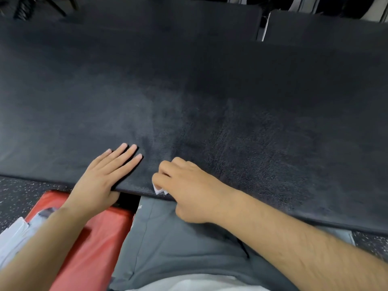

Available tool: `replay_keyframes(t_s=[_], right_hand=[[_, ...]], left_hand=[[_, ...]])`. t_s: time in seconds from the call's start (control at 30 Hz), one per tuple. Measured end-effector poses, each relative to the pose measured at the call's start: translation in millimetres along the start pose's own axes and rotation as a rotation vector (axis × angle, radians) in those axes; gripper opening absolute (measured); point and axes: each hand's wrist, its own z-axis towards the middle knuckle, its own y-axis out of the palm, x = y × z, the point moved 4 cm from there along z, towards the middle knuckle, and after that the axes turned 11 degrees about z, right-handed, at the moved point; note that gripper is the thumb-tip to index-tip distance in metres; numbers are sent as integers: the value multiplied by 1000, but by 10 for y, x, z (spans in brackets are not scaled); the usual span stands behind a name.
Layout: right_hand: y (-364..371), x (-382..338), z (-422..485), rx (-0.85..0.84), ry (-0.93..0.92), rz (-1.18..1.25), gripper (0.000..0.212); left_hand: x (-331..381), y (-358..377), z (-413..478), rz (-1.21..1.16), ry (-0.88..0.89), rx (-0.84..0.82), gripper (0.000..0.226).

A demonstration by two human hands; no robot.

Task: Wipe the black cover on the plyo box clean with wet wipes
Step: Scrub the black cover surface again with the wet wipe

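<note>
The black textured cover [189,91] of the plyo box fills most of the view, with a darker damp patch to the right of centre. My left hand [102,177] lies flat on the cover near its front edge, fingers straight and thumb hooked under the edge. My right hand [189,185] is curled at the front edge and grips a white wet wipe [160,189]. Only a small corner of the wipe shows beneath the fingers.
A second black padded box [327,28] stands at the back right, split off by a narrow gap. A red package [90,238] with white items lies on the speckled floor [19,192] at lower left. My grey shorts [178,248] are below the cover's edge.
</note>
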Motion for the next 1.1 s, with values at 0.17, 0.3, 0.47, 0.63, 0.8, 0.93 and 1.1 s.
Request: replay_keyframes(t_s=[0.17, 0.3, 0.47, 0.63, 0.8, 0.93, 1.1], right_hand=[[-34, 99, -159, -43, -8, 54, 41], [81, 42, -300, 81, -13, -76, 38], [87, 86, -270, 162, 11, -88, 63], [-249, 311, -462, -2, 44, 43, 46], [-624, 663, -1051, 11, 120, 99, 42], [-769, 930, -1618, 68, 182, 29, 36], [-911, 1026, -2173, 295, 278, 115, 35]], left_hand=[[48, -122, 78, -7, 39, 11, 92], [103, -199, 135, -7, 49, 21, 90], [192, -232, 202, -27, 36, 33, 87], [412, -255, 346, -44, 75, 53, 86], [914, -243, 707, -90, 202, 71, 88], [1405, -185, 1080, -136, 302, 81, 90], [1870, -234, 1378, -172, 347, 85, 93]])
